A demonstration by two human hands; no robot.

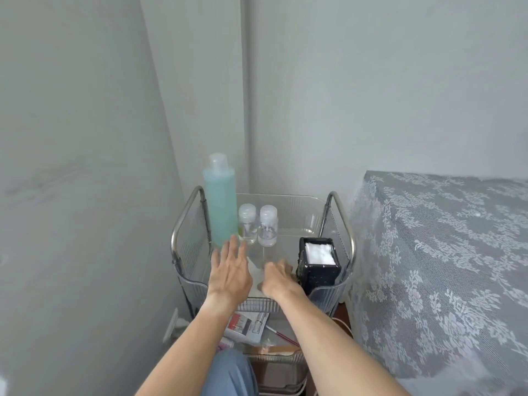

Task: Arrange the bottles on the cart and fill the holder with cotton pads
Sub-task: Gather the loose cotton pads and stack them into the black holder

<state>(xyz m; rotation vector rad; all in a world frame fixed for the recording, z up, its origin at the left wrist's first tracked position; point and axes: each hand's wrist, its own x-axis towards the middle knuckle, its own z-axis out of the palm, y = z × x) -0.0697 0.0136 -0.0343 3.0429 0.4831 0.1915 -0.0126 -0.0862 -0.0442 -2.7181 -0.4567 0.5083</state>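
Cotton pads [319, 253] are already filling the black holder [320, 270] at the cart's [341, 212] right while the left hand [230, 271] is hovering flat-fingered near the tall green bottle [220, 201] and the right hand [278, 278] is curling over something white, grip unclear, so nudging bottles gently seems wise.

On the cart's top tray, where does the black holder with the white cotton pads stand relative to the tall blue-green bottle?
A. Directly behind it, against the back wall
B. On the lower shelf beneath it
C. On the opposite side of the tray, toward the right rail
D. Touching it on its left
C: the black holder sits at the tray's right side, while the tall blue-green bottle stands at the left, with two small clear bottles between them.
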